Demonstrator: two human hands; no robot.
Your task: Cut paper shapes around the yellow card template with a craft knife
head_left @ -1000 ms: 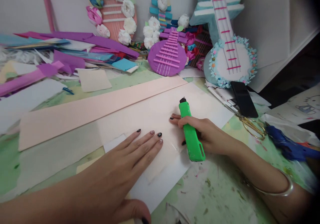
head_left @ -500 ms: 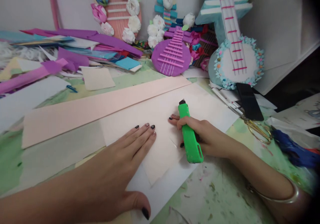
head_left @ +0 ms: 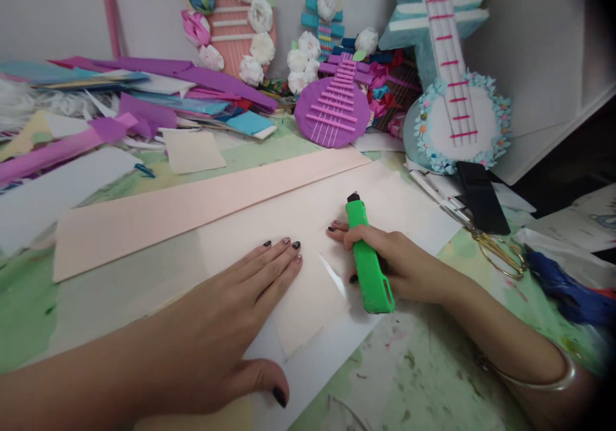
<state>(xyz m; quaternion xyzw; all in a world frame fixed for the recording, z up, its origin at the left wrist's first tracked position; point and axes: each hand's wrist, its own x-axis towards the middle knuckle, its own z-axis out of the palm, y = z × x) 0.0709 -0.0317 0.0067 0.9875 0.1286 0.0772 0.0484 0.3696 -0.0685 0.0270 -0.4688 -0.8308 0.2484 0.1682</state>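
My left hand (head_left: 245, 315) lies flat with fingers stretched out, pressing on a pale cream paper piece (head_left: 303, 328) over white sheets. My right hand (head_left: 389, 258) is wrapped round a bright green utility knife (head_left: 368, 261). The knife's dark tip points away from me, and its blade is not clearly visible. Some fingers of that hand rest on the paper beside a narrow bright slit or lifted edge. Behind both hands a long pale pink strip (head_left: 192, 213) of card or paper stretches across the sheets.
Behind the sheets stand a purple paper instrument (head_left: 332, 113) and a light blue one (head_left: 462, 117). Coloured paper scraps (head_left: 192, 97) pile up at the back left. On the right lie a black phone (head_left: 482, 197), gold-handled scissors (head_left: 503, 251) and a dark blue object (head_left: 568, 290).
The bright slit in the cream paper beside my right hand looks longer and wider. The whole view has shifted slightly; both hands keep nearly the same pose.
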